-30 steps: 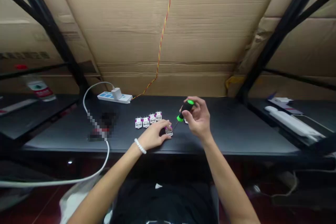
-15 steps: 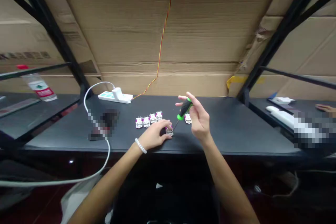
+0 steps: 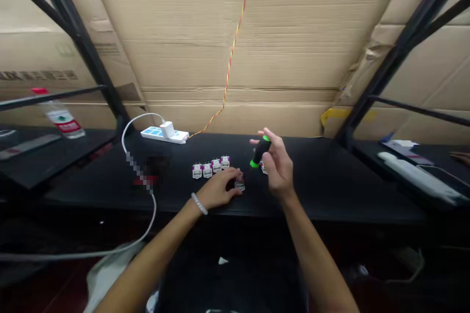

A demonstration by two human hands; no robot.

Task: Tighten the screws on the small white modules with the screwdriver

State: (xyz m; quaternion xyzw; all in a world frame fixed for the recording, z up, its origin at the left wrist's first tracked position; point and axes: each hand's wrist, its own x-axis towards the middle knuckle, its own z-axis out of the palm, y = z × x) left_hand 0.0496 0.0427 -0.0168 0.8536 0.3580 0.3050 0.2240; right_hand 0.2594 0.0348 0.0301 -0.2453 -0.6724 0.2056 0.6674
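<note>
Between the fingertips of the left hand (image 3: pixel 219 190), a small white-and-purple module (image 3: pixel 240 185) sits pinched against the black bench (image 3: pixel 330 183). Just right of them, the right hand (image 3: pixel 278 167) wraps its fingers around the screwdriver (image 3: pixel 260 151) handle. The module looks light, rigid and apt to slide: grip its sides.

Black-and-green screwdriver (image 3: pixel 259 152), white-and-purple parts (image 3: pixel 210 167), black table (image 3: pixel 330 181), red-yellow wire (image 3: pixel 231 54).
</note>
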